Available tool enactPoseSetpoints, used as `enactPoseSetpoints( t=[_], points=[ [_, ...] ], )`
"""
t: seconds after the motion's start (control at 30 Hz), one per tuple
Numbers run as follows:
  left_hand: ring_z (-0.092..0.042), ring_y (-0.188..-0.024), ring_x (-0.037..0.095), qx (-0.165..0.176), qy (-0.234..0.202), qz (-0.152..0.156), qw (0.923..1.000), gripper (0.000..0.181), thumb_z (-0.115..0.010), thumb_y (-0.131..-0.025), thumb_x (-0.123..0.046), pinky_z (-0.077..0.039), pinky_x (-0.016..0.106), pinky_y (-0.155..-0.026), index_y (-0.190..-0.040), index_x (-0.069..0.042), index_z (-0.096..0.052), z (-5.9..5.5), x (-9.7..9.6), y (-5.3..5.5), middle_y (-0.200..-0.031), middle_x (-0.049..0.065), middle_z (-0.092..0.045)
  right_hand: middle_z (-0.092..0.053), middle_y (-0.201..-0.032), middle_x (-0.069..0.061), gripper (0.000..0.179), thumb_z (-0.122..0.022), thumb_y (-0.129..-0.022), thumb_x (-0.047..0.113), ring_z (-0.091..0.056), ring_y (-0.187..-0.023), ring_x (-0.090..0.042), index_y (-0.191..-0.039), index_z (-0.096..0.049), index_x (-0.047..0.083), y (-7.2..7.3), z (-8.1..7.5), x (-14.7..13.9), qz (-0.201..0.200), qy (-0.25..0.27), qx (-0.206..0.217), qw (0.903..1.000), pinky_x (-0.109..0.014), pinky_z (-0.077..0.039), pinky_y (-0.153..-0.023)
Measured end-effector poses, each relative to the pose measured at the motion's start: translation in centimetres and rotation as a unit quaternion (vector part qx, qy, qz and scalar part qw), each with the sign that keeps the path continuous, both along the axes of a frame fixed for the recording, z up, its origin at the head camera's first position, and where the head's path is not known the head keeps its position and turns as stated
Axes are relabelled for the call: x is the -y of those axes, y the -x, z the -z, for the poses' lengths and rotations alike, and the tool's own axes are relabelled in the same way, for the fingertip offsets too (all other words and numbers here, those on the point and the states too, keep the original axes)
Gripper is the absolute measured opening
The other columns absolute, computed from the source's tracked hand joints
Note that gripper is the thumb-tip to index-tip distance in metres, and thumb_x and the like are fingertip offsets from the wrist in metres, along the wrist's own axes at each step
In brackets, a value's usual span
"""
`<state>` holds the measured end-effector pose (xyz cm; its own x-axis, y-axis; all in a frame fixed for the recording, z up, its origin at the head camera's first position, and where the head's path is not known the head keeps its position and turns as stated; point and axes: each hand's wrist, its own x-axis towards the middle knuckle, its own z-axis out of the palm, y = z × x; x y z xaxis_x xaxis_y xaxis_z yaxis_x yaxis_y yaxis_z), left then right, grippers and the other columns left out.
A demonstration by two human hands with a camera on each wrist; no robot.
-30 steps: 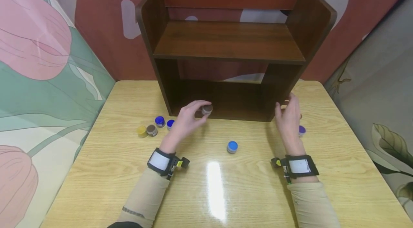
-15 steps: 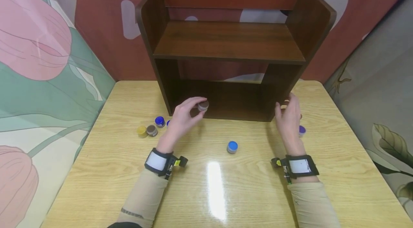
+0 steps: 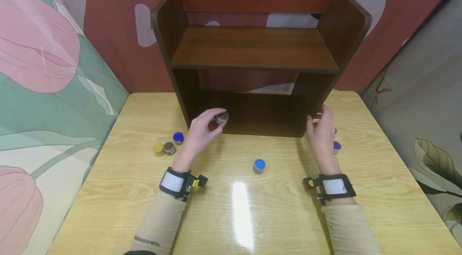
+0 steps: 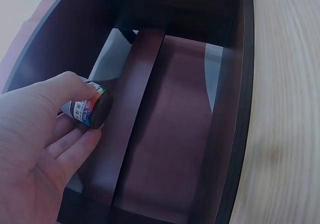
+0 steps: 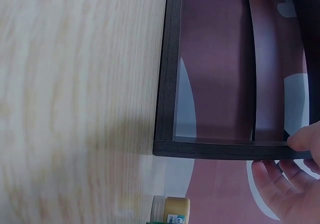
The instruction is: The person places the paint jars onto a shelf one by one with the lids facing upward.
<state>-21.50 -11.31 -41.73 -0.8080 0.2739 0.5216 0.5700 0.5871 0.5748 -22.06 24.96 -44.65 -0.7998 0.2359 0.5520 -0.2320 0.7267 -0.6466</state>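
My left hand pinches a small paint jar with a dark brown lid between thumb and fingers. The jar is held up before the lower opening of a dark wooden shelf unit. Its printed label shows in the left wrist view, where the jar is tilted on its side. At the unit's right side panel, my right hand holds the front edge; in the right wrist view the thumb lies on the inner side and the fingers on the outer side.
Left on the table stand a yellow-lidded jar, a brown-lidded jar and a dark blue-lidded jar. A light blue-lidded jar stands mid-table. Near my right wrist are a purple-lidded jar and an ochre-lidded jar.
My left hand has drawn a little left with the brown-lidded jar and now covers a second dark blue-lidded jar. The right hand stays at the panel. The head view has tilted slightly.
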Motion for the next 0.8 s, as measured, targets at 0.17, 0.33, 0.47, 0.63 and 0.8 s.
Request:
enactPoseSetpoints(
  t=[0.17,0.33,0.47,0.63,0.8],
  points=[
    [-0.065,-0.118,0.023,-0.003,-0.003,-0.008,1.0000,0.041,-0.074,-0.088,-0.008,-0.056,0.037,-0.101,-0.128,-0.013,-0.065,-0.05,0.37,-0.21,-0.130,0.008,-0.067,-0.055,-0.119,-0.030,0.040,-0.058,-0.097,0.003,-0.059,-0.104,-0.042,-0.133,-0.045,-0.009,-0.01,0.09,0.02,0.000,-0.005,-0.006,1.0000,-0.048,-0.055,-0.077],
    [-0.065,-0.118,0.023,0.000,-0.007,-0.016,0.9998,0.043,-0.075,-0.088,-0.008,-0.057,0.037,-0.101,-0.129,-0.013,-0.064,-0.19,0.72,-0.57,-0.131,0.007,-0.066,-0.055,-0.118,-0.031,0.039,-0.059,-0.097,0.004,-0.058,-0.104,-0.043,-0.131,-0.046,-0.010,-0.09,0.22,0.08,0.000,-0.013,-0.011,0.9999,-0.047,-0.053,-0.077],
    [-0.065,-0.119,0.023,-0.006,-0.011,-0.018,0.9998,0.043,-0.075,-0.089,-0.009,-0.057,0.037,-0.100,-0.130,-0.013,-0.064,-0.35,0.88,-0.68,-0.132,0.007,-0.066,-0.055,-0.118,-0.031,0.040,-0.059,-0.097,0.004,-0.058,-0.104,-0.043,-0.132,-0.046,-0.010,-0.19,0.26,0.08,0.001,-0.016,-0.012,0.9998,-0.048,-0.054,-0.076],
    [-0.064,-0.118,0.022,-0.023,-0.022,-0.016,0.9994,0.041,-0.076,-0.088,-0.010,-0.058,0.036,-0.099,-0.128,-0.014,-0.065,-0.52,0.98,-0.59,-0.130,0.006,-0.066,-0.054,-0.119,-0.032,0.041,-0.059,-0.097,0.005,-0.057,-0.105,-0.043,-0.132,-0.045,-0.010,-0.23,0.21,-0.06,-0.002,-0.022,-0.014,0.9997,-0.049,-0.054,-0.077],
    [-0.065,-0.115,0.021,-0.036,-0.027,-0.019,0.9988,0.041,-0.076,-0.087,-0.010,-0.058,0.036,-0.098,-0.126,-0.014,-0.066,-0.60,1.05,-0.61,-0.128,0.005,-0.067,-0.054,-0.120,-0.032,0.041,-0.059,-0.098,0.005,-0.057,-0.105,-0.044,-0.133,-0.045,-0.010,-0.16,0.20,-0.25,-0.002,-0.025,-0.014,0.9996,-0.049,-0.054,-0.078]
  ],
)
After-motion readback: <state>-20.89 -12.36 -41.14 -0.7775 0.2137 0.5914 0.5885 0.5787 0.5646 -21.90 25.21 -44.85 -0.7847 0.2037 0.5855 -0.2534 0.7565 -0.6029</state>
